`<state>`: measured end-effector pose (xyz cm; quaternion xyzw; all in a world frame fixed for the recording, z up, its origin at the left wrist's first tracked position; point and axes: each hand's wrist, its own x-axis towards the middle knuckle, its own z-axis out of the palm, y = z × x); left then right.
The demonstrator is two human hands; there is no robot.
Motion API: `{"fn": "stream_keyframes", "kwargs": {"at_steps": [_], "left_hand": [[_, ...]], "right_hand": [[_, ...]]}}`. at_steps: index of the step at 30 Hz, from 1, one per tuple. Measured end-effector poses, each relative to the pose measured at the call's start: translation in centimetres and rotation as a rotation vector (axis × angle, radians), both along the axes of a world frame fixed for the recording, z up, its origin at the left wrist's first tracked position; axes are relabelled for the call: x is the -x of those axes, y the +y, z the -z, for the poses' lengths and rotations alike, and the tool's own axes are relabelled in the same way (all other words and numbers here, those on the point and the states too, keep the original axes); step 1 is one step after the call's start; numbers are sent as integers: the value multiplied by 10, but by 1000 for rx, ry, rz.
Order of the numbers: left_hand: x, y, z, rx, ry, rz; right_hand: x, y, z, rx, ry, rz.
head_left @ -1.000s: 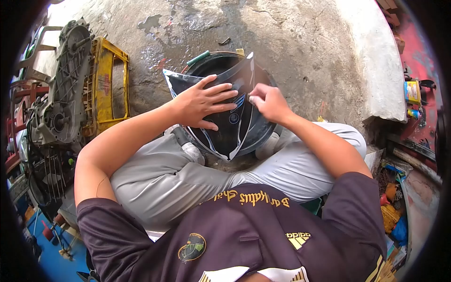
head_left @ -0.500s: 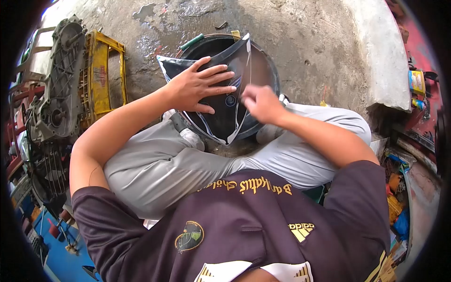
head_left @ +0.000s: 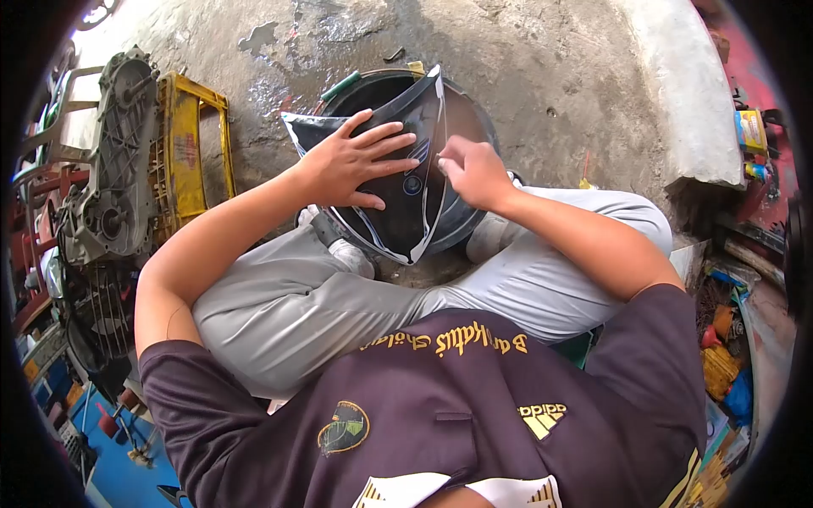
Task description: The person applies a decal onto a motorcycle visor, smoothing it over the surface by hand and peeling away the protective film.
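Note:
A glossy black plastic panel (head_left: 396, 224), pointed at its corners, with whitish edges and a small round emblem, lies across a round black tub (head_left: 451, 229). It resembles a motorcycle fairing piece. My left hand (head_left: 343, 168) rests flat on the panel with its fingers spread. At the panel's right edge, my right hand (head_left: 476, 175) is closed, thumb and fingertips together. What its fingers pinch, if anything, is too small to make out. Brownish water (head_left: 464, 118) shows in the tub beyond the panel.
A green-handled tool (head_left: 341, 87) leans on the tub's far rim. To the left stand a yellow plastic crate (head_left: 179, 144) and a grey metal engine casing (head_left: 123, 161). A concrete ledge (head_left: 694, 110) runs along the right, with cluttered parts beyond. The floor is partly wet.
My right hand, blurred before, is now sharper, a little higher and slightly right of the panel edge. My left hand stays spread on the panel. The whole view has shifted slightly.

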<state>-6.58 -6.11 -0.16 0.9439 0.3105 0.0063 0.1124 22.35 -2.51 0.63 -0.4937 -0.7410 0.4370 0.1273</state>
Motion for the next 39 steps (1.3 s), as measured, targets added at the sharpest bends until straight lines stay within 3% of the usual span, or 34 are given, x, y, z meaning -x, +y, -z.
{"fn": "stream_keyframes", "kwargs": {"at_steps": [4, 9, 13, 14, 18, 19, 25, 27, 31, 37, 39], "left_hand": [[0, 0, 1, -3, 4, -2], [0, 1, -4, 2, 20, 4], [-2, 3, -9, 27, 42, 10], [-2, 4, -11, 33, 49, 7], [-2, 1, -8, 31, 8, -10], [-2, 0, -8, 37, 8, -9], [-2, 1, -8, 20, 11, -3], [-3, 2, -8, 19, 9, -4], [-4, 2, -8, 17, 12, -7], [-5, 3, -9, 1, 64, -5], [-5, 3, -8, 7, 44, 0]], "right_hand": [[-5, -38, 7, 33, -16, -260], [-2, 10, 0, -3, -8, -18], [0, -26, 6, 7, -43, -166], [0, -28, 0, 119, -102, -220], [-1, 3, 2, -34, -44, -96], [-1, 10, -6, 50, -126, -56], [-3, -33, 0, 36, -158, -375], [-1, -28, -6, -102, -164, -559], [-2, 2, 3, -76, -79, -248], [-4, -32, -3, 67, -131, -437], [-3, -19, -5, 9, -166, -378]]}}
